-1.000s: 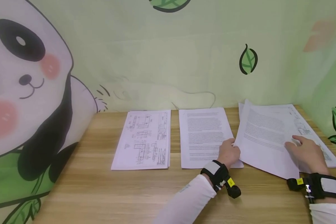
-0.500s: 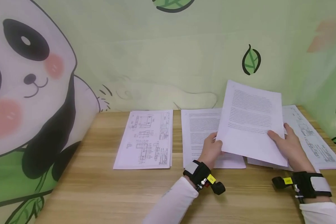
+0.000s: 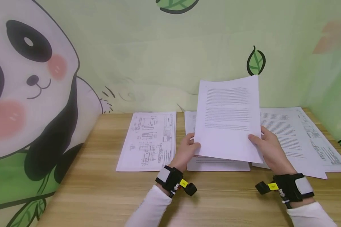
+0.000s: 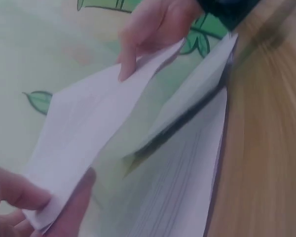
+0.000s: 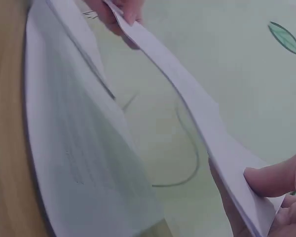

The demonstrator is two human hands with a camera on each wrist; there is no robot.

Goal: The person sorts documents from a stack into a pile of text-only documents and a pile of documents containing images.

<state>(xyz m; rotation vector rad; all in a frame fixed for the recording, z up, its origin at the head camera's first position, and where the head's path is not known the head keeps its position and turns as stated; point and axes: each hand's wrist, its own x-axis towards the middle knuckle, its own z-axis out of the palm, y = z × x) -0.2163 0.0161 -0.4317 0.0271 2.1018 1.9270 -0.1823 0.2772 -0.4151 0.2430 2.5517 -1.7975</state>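
Observation:
Both hands hold a printed sheet of paper (image 3: pixel 227 110) up above the table, tilted toward the head camera, its text block on the upper part. My left hand (image 3: pixel 185 151) pinches its lower left edge, thumb in front and fingers behind. At the lower right edge my right hand (image 3: pixel 271 151) grips it the same way. The left wrist view shows the paper (image 4: pixel 103 108) bowed between the two hands. Behind and below it lies the middle stack of text pages (image 3: pixel 218 165), mostly hidden by the raised paper.
A stack of technical drawings (image 3: pixel 147 142) lies to the left on the wooden table (image 3: pixel 102 195). Right of the held paper, a text page (image 3: pixel 290 145) partly covers another drawing sheet (image 3: pixel 326 148). A printed cloth backdrop (image 3: pixel 147 63) rises behind the table.
The held paper has been lifted from the right-hand pile and carried left, over the middle stack. Both hands moved left with it. A text page underneath on the right pile is now exposed.

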